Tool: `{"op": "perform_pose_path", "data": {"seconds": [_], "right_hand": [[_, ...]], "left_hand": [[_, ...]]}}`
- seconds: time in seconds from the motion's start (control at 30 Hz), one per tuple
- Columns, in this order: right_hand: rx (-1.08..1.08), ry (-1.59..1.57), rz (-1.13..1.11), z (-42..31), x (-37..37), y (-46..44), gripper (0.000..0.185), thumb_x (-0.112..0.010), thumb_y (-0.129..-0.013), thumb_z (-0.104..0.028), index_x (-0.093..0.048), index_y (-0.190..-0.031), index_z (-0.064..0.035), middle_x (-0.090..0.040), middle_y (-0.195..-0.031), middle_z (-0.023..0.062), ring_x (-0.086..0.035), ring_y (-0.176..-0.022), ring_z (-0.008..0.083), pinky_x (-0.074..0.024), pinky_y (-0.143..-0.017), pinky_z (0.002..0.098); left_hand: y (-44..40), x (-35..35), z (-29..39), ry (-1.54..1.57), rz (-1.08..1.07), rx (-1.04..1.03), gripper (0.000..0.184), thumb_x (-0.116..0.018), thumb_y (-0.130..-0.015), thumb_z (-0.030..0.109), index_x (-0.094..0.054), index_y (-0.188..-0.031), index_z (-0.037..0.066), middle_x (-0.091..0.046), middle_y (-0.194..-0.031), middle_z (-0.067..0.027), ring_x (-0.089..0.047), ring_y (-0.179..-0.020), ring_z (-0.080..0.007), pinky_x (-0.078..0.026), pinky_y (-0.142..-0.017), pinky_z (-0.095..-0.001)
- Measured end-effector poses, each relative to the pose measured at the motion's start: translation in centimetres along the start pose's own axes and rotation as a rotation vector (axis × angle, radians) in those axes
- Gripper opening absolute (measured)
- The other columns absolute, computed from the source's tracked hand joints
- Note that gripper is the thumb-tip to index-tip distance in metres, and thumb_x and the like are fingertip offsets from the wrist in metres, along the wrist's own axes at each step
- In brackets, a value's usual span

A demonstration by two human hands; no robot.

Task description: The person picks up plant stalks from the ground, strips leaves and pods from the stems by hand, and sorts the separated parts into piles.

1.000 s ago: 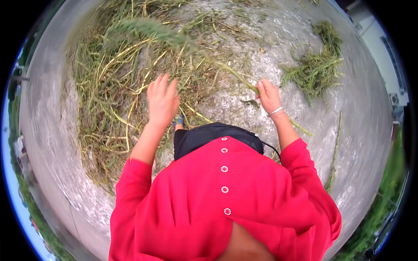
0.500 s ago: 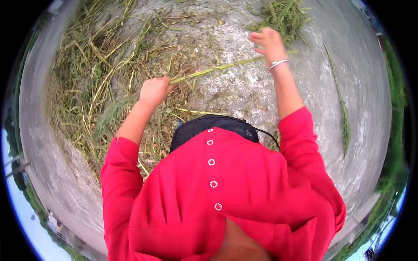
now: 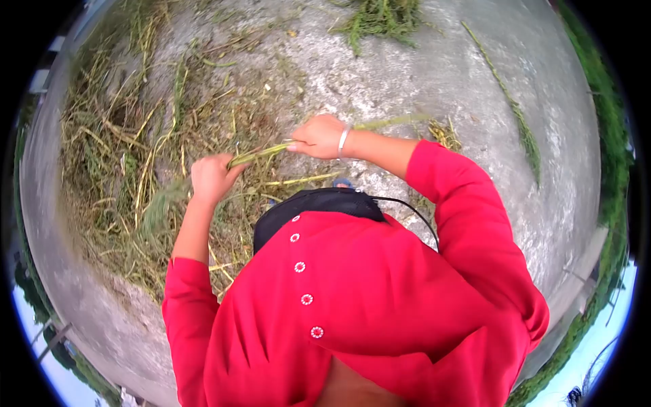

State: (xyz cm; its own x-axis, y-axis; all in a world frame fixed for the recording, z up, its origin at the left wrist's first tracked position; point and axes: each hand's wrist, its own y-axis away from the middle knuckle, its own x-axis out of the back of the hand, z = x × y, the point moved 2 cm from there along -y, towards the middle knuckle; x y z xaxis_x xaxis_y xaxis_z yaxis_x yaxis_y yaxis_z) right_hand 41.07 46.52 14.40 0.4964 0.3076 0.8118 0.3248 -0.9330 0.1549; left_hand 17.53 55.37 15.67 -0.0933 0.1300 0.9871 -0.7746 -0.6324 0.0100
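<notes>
A long yellow-green plant stalk (image 3: pixel 261 154) stretches between my two hands above the ground. My left hand (image 3: pixel 211 178) is closed around it, and a feathery green leafy end (image 3: pixel 161 209) hangs out beyond that fist. My right hand (image 3: pixel 320 138), with a silver bangle (image 3: pixel 344 141) at the wrist, is closed on the stalk a short way along. Past this wrist the pale butt of the stalk sticks out to the right, blurred. Below my hands lies a spread of cut stalks and bits of leaf (image 3: pixel 146 129).
On the grey concrete ground (image 3: pixel 434 74), a green leafy bunch (image 3: pixel 383 24) lies ahead. A single long stem (image 3: pixel 512 108) rests at the right. A small tuft of stalks (image 3: pixel 444 134) is near my right forearm. A black bag (image 3: pixel 319 207) hangs at my waist.
My right hand has come from far right, open beside the stalk, in toward my left hand and closed on the stalk. My left hand keeps its hold. The view has shifted somewhat.
</notes>
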Motion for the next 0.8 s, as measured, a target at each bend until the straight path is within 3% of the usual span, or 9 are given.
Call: {"op": "perform_pose_path", "data": {"seconds": [0.17, 0.23, 0.3, 0.33, 0.43, 0.47, 0.57, 0.67, 0.8], "right_hand": [[0.036, -0.365, 0.177, -0.7, -1.6, 0.3, 0.040, -0.044, -0.088, -0.039, -0.054, -0.067, -0.0066, -0.053, -0.060, 0.0127, -0.051, -0.055, 0.0313, -0.0388, -0.053, 0.0415], [0.128, -0.795, 0.303, -2.4, -0.2, 0.0, 0.040, -0.046, -0.089, -0.036, -0.050, -0.065, -0.0042, -0.047, -0.056, 0.0092, -0.045, -0.051, 0.0198, -0.0368, -0.050, 0.0327], [0.215, -1.109, 0.448, -4.3, 2.7, -0.8, 0.041, -0.046, -0.090, -0.035, -0.050, -0.065, -0.0020, -0.044, -0.056, 0.0042, -0.044, -0.053, 0.0097, -0.0362, -0.049, 0.0288], [0.147, -1.257, 0.394, -3.3, 2.6, -1.5, 0.039, -0.048, -0.089, -0.034, -0.050, -0.067, -0.0020, -0.047, -0.059, 0.0048, -0.045, -0.054, 0.0112, -0.0373, -0.050, 0.0284], [0.388, -0.675, 0.616, -3.9, 5.2, -1.9, 0.034, -0.047, -0.089, -0.032, -0.051, -0.073, -0.0023, -0.045, -0.058, 0.0057, -0.047, -0.053, 0.0154, -0.0381, -0.051, 0.0287], [0.451, -0.518, 0.683, -4.2, 6.1, -1.7, 0.030, -0.047, -0.088, -0.032, -0.051, -0.076, -0.0050, -0.046, -0.058, 0.0075, -0.052, -0.054, 0.0232, -0.0404, -0.051, 0.0318], [0.338, -0.048, 0.688, -1.7, 5.7, -1.4, 0.025, -0.047, -0.088, -0.030, -0.048, -0.076, -0.0078, -0.050, -0.064, 0.0118, -0.052, -0.055, 0.0303, -0.0420, -0.049, 0.0360], [-0.126, 0.119, 0.297, 6.3, -0.3, 0.2, 0.020, -0.046, -0.088, -0.028, -0.048, -0.082, -0.0094, -0.054, -0.071, 0.0106, -0.055, -0.063, 0.0308, -0.0450, -0.058, 0.0415], [-0.547, -0.037, 0.451, 14.3, -2.1, 8.4, 0.021, -0.047, -0.087, -0.027, -0.052, -0.093, -0.0070, -0.057, -0.080, 0.0140, -0.055, -0.077, 0.0316, -0.0441, -0.069, 0.0423]], "left_hand": [[-2.1, -1.3, -1.7, 0.115, 0.187, -0.153, 0.034, -0.066, -0.072, 0.038, -0.055, -0.056, 0.010, -0.053, -0.054, -0.0076, -0.053, -0.050, -0.0254, -0.042, -0.048, -0.0358], [-2.9, -3.7, -1.1, 0.385, 0.085, -0.040, 0.028, -0.068, -0.073, 0.030, -0.057, -0.059, 0.008, -0.052, -0.053, -0.0066, -0.051, -0.047, -0.0193, -0.041, -0.047, -0.0320], [-4.1, -4.7, 1.6, 0.726, 0.177, 0.055, 0.023, -0.068, -0.074, 0.022, -0.058, -0.061, 0.006, -0.052, -0.053, -0.0056, -0.048, -0.048, -0.0100, -0.040, -0.046, -0.0274], [-4.9, -5.3, 2.5, 0.945, 0.160, 0.146, 0.021, -0.068, -0.075, 0.021, -0.059, -0.063, 0.006, -0.054, -0.055, -0.0045, -0.047, -0.051, -0.0075, -0.040, -0.047, -0.0259], [-6.9, -4.2, 6.9, 1.203, 0.345, 0.197, 0.018, -0.067, -0.076, 0.019, -0.060, -0.070, 0.004, -0.057, -0.060, 0.0001, -0.047, -0.055, -0.0045, -0.039, -0.048, -0.0249], [-7.8, -5.6, 6.7, 1.264, 0.402, 0.168, 0.015, -0.067, -0.076, 0.017, -0.060, -0.073, 0.004, -0.057, -0.064, 0.0013, -0.049, -0.057, -0.0063, -0.040, -0.050, -0.0250], [-7.4, -0.3, 9.5, 1.708, 0.376, 0.200, 0.011, -0.065, -0.075, 0.013, -0.060, -0.072, 0.004, -0.055, -0.061, 0.0009, -0.048, -0.056, -0.0073, -0.038, -0.051, -0.0245], [-7.8, 4.6, 6.9, 1.643, 0.549, 0.014, 0.030, -0.061, -0.077, 0.013, -0.047, -0.050, 0.011, -0.047, -0.051, 0.0022, -0.039, -0.047, -0.0065, -0.031, -0.045, -0.0235], [-8.1, 7.0, 1.4, 1.672, 0.535, -0.161, 0.024, -0.054, -0.083, 0.009, -0.050, -0.059, 0.010, -0.046, -0.056, 0.0011, -0.041, -0.053, -0.0085, -0.034, -0.050, -0.0262]]}}
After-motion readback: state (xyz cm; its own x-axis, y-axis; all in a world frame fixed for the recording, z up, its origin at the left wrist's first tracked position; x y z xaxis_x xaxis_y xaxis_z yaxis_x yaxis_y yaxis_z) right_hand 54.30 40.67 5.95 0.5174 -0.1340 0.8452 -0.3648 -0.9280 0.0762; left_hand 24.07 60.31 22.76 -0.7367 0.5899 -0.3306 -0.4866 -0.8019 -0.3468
